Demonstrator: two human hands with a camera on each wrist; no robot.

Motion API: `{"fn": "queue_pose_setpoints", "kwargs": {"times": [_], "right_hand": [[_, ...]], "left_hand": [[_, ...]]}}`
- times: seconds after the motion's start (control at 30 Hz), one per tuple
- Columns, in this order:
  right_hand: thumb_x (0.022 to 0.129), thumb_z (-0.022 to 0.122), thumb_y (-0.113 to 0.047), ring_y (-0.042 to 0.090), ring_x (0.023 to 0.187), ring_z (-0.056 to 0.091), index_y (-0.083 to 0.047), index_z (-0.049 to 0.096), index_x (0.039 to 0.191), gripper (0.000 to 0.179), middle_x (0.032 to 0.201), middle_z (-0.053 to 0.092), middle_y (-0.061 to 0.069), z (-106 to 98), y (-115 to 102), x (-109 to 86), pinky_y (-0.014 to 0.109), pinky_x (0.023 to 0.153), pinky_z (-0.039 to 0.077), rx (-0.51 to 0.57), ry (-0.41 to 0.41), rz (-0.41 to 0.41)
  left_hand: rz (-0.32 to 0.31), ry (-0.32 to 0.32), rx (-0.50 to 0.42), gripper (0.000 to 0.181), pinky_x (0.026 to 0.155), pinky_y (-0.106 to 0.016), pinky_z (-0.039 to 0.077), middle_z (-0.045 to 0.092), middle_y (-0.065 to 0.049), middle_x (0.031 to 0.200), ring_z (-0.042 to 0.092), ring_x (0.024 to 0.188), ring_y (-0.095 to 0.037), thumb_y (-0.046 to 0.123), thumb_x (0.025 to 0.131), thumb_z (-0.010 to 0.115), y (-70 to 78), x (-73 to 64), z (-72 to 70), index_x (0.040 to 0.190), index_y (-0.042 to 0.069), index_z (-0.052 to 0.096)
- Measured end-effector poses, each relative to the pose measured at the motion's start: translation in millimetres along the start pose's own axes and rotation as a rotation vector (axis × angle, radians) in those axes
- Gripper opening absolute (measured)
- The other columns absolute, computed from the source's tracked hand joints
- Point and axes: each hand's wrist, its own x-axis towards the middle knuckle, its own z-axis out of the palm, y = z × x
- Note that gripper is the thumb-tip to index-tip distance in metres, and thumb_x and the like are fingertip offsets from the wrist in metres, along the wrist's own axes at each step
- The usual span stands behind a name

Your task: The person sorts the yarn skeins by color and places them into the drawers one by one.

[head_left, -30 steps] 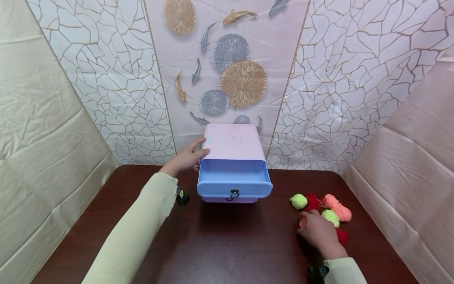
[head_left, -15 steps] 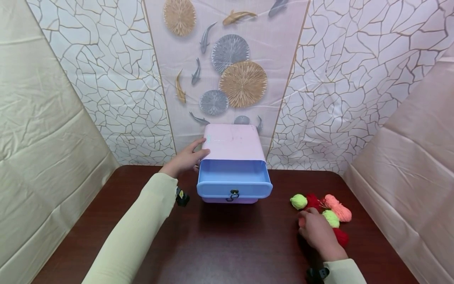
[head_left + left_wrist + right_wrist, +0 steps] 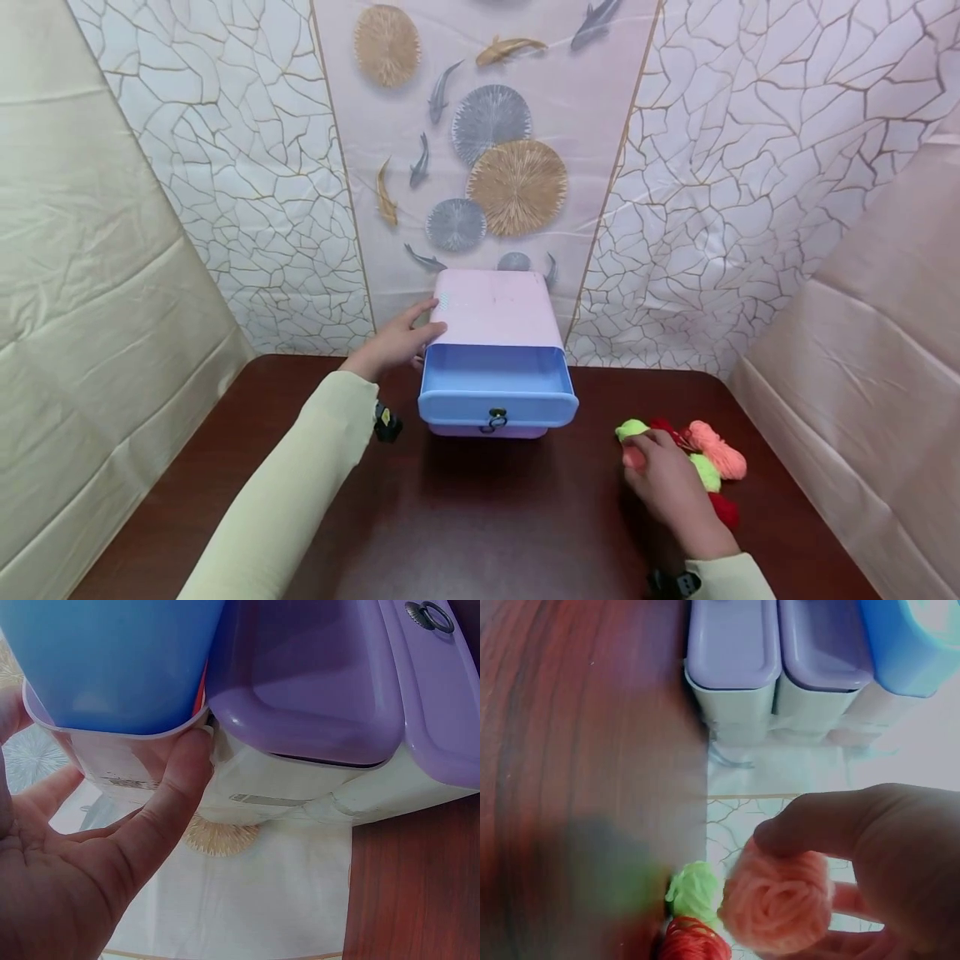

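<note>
My left hand (image 3: 393, 346) holds the left side of a small drawer unit (image 3: 495, 308) with a pink top. In the left wrist view, its thumb lies at the rim beside the seam between tiers, with fingers spread across the side wall. The top blue drawer (image 3: 498, 408) is pulled out and looks bare inside; two purple drawers (image 3: 322, 682) beneath it are closed. Over at the right, my right hand (image 3: 667, 483) pinches a peach-coloured yarn ball (image 3: 780, 900) between thumb and fingers, lifted near the other yarn.
On the right side of the dark wooden table (image 3: 487, 533) lie a lime-green yarn ball (image 3: 632, 428), another green one (image 3: 706, 472), red yarn (image 3: 723, 510) and a peach skein (image 3: 717, 450). Patterned cloth (image 3: 262, 167) hangs behind the unit.
My right hand has risen slightly with the peach yarn ball, now overlapping the green and red yarn behind it. The head view has tilted up a little. My left hand keeps its place.
</note>
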Motion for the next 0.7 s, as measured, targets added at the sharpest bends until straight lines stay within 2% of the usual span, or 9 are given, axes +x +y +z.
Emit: {"fn": "queue_pose_setpoints", "kwargs": {"times": [0.23,0.43,0.7], "right_hand": [[0.077,0.079,-0.016,0.041,0.099,0.06,-0.003,0.066,0.116,0.044,0.121,0.055,0.027,-4.7,-7.7,-1.9,0.056,0.08,0.054,0.041,0.115,-0.015],[0.077,0.081,-0.016,0.041,0.104,0.058,-0.006,0.066,0.118,0.045,0.124,0.054,0.024,-10.0,-15.8,-1.5,0.058,0.082,0.053,0.067,0.198,-0.032],[0.076,0.082,-0.012,0.041,0.104,0.058,-0.005,0.067,0.116,0.044,0.122,0.056,0.023,-18.0,-26.2,5.9,0.058,0.078,0.054,0.099,0.343,-0.09]], "left_hand": [[0.005,0.003,-0.016,0.069,0.083,-0.051,0.055,0.05,-0.023,0.136,0.065,0.1,-0.033,0.046,0.097,0.053,0.7,-2.5,3.4,0.155,0.033,0.018],[-0.005,0.004,-0.005,0.071,0.079,-0.045,0.056,0.049,-0.024,0.137,0.066,0.1,-0.031,0.047,0.097,0.054,-3.0,-2.5,4.4,0.155,0.032,0.018],[-0.014,0.012,-0.017,0.069,0.083,-0.049,0.055,0.048,-0.021,0.139,0.065,0.101,-0.032,0.047,0.096,0.054,-0.3,-1.2,3.6,0.155,0.035,0.018]]}}
